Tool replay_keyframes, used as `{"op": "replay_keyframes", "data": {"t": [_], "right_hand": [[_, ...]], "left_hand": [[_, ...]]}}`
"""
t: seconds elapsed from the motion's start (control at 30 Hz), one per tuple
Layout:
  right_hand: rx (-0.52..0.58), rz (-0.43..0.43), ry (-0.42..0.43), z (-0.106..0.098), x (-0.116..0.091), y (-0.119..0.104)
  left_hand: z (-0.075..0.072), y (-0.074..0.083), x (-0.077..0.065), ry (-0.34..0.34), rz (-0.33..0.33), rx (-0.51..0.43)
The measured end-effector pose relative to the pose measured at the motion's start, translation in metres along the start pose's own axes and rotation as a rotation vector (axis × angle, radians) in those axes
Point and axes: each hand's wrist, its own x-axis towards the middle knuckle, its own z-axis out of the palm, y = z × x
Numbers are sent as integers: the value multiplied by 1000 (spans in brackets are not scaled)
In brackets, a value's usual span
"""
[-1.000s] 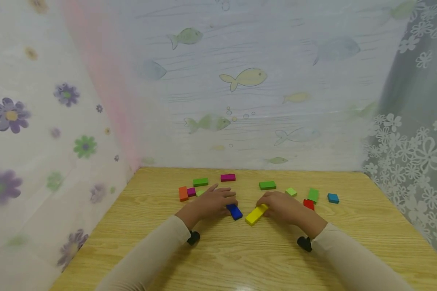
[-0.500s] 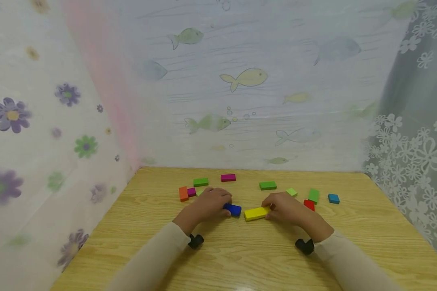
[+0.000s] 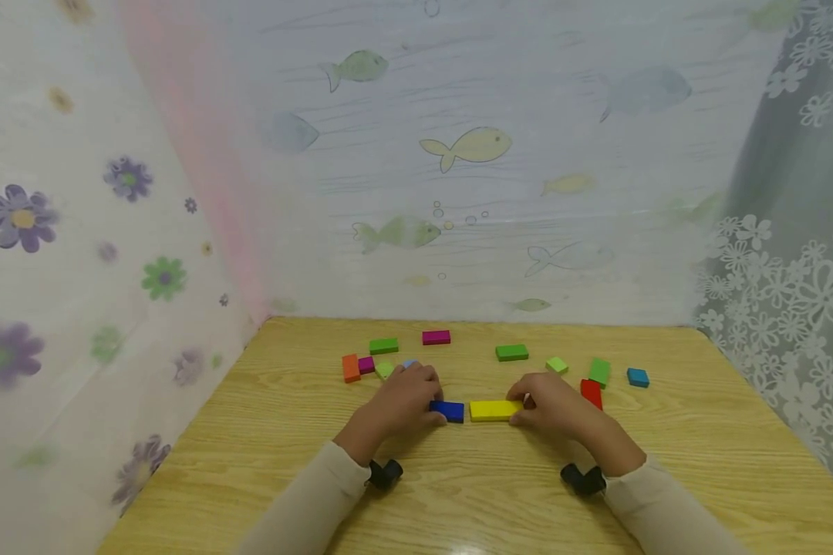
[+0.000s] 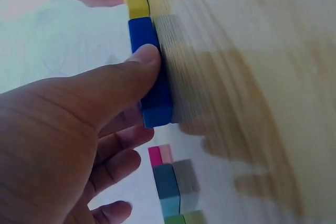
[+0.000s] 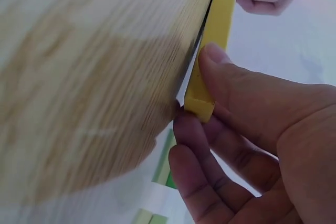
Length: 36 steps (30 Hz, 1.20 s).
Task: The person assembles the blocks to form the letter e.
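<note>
My left hand (image 3: 406, 397) pinches a blue block (image 3: 450, 412) between thumb and fingers, low over the wooden table. To its right, a longer yellow block (image 3: 493, 411) is pinched by my right hand (image 3: 551, 405) at its right end. The two blocks lie in one line, end to end, with a narrow gap between them in the head view. In the left wrist view the thumb presses the near side of the blue block (image 4: 157, 90). The right wrist view has the thumb on the side of the yellow block (image 5: 215, 30), fingers curled behind it.
Behind the left hand lie orange (image 3: 350, 368), magenta (image 3: 436, 338), green (image 3: 384, 346) and lime (image 3: 385, 371) blocks, and a partly hidden light blue one (image 3: 409, 363). Around the right hand are red (image 3: 591, 393), green (image 3: 599, 372) and blue (image 3: 637, 378) blocks. A fish-patterned curtain (image 3: 472, 231) hangs at the back.
Both blocks have turned from slanted to level and now lie in line. The left fingers, earlier spread over the blue block, now pinch it. The right hand has shifted slightly right.
</note>
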Motion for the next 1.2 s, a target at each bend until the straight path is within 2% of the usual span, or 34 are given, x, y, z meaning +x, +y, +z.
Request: {"op": "replay_keyframes", "data": {"t": [0.13, 0.3, 0.4, 1.2], "right_hand": [[21, 23, 9, 1, -2, -2], [37, 38, 16, 4, -3, -3], [37, 34, 18, 5, -3, -3], [50, 38, 7, 8, -2, -1]], "left_hand": [[-2, 4, 1, -17, -3, -27], [-4, 8, 1, -69, -38, -148], [-4, 9, 0, -70, -47, -199], [4, 8, 5, 0, -57, -290]]}}
